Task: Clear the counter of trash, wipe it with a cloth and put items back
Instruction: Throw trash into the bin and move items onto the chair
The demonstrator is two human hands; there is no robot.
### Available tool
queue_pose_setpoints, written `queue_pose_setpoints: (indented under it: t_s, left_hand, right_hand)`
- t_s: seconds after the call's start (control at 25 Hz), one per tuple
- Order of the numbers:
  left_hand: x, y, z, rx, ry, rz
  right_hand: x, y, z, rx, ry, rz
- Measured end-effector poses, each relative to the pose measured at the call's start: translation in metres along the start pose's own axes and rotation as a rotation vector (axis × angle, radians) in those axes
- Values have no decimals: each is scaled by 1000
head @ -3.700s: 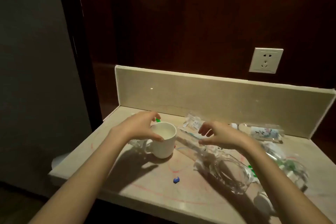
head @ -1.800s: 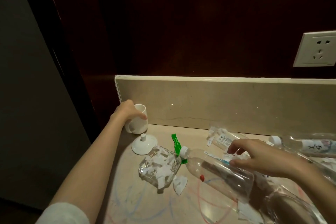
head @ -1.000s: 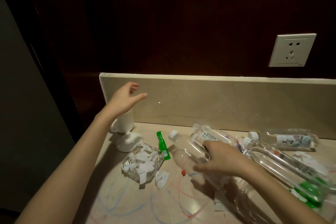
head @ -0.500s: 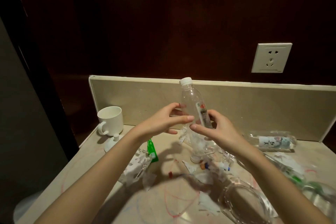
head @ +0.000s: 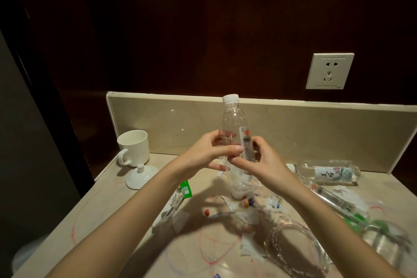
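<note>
I hold a clear empty plastic bottle (head: 232, 124) with a white cap upright above the beige counter (head: 117, 205). My left hand (head: 209, 156) grips its middle from the left. My right hand (head: 259, 162) grips it from the right, over the narrow label. Beneath lie torn paper scraps (head: 250, 246), a green wrapper (head: 186, 189), small coloured caps (head: 247, 203) and more clear bottles: one with a printed label (head: 327, 171) along the backsplash, another (head: 338, 201) lying on its side at right. The counter carries red and blue scribbles.
A white mug (head: 134, 148) stands in the back left corner with its lid (head: 140, 176) lying in front of it. A clear glass bowl (head: 295, 253) sits at the front right. A wall socket (head: 329, 71) is above the backsplash. A pale bin (head: 24, 257) shows below the counter's left edge.
My left hand set the mug in the back left corner and let go. My right hand picked a bottle off the counter and stood it upright; both hands now hold it.
</note>
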State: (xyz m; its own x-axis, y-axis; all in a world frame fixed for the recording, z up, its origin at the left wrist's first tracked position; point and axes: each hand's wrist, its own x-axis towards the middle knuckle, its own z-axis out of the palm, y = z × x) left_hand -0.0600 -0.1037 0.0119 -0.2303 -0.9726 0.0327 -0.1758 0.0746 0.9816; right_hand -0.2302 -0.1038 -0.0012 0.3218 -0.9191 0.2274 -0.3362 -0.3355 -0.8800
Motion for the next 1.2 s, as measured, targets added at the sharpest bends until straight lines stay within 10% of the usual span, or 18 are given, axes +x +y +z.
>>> queue_pose_setpoints:
  t_s: [0.32, 0.76, 1.2]
  left_hand:
    - [-12, -6, -22, -46, 56, 1]
    - [-26, -32, -53, -26, 78, -70]
    - [-23, -33, -68, -77, 69, -46]
  right_hand:
    - [27, 7, -37, 85, -57, 70]
    - [53, 101, 4, -827, -172, 246]
    - [36, 26, -10, 354, -95, 288]
